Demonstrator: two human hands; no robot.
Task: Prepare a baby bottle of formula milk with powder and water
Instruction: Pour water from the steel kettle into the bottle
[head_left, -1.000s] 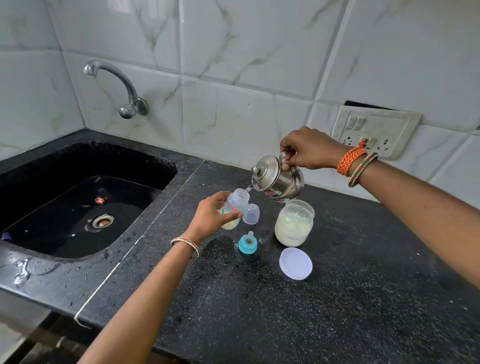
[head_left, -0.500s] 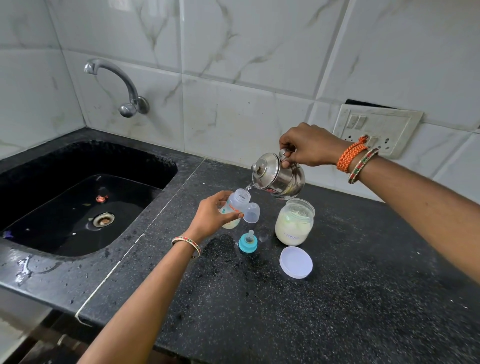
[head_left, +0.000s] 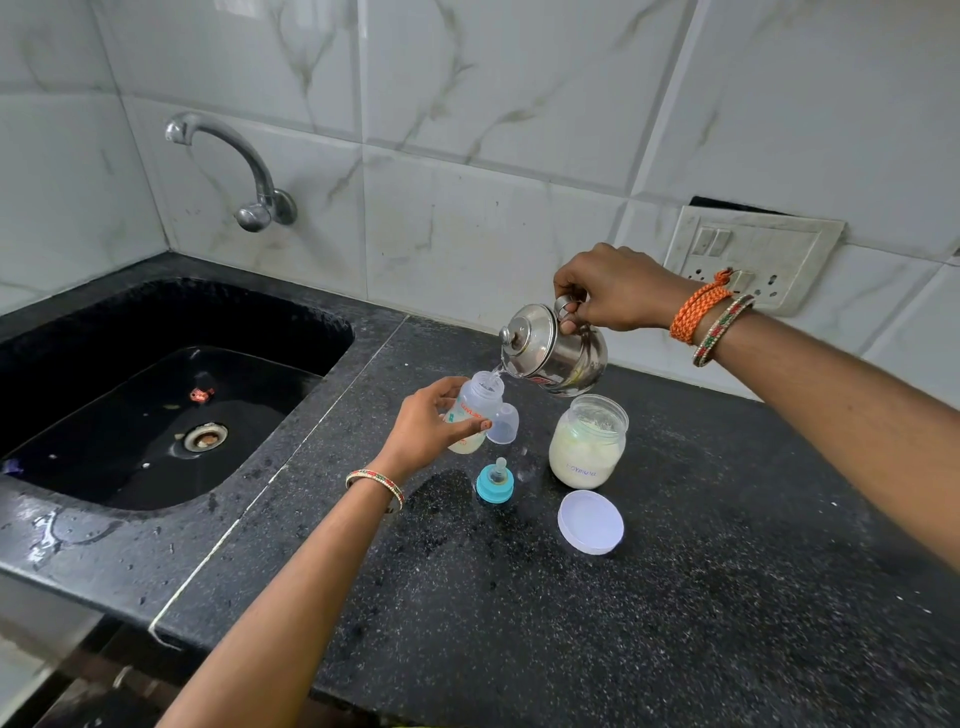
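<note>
Surface: black speckled stone counter (head_left: 649, 623), wet near the sink edge.
Left side: black sink (head_left: 156, 395) set into it.
Centre: teal nipple ring (head_left: 496, 480), standing teat-up.
Just right: open powder jar (head_left: 587, 441), upright.
In front of jar: white lid (head_left: 590, 522), lying flat.
Behind ring: clear cap (head_left: 503, 425).
Bottle base: contact with counter unclear.

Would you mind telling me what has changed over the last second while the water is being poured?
Very little: the right hand keeps the steel kettle tipped, its spout over the baby bottle, which the left hand still steadies. No grip changed. The formula jar, its white lid and the teal nipple ring stayed put.
</note>
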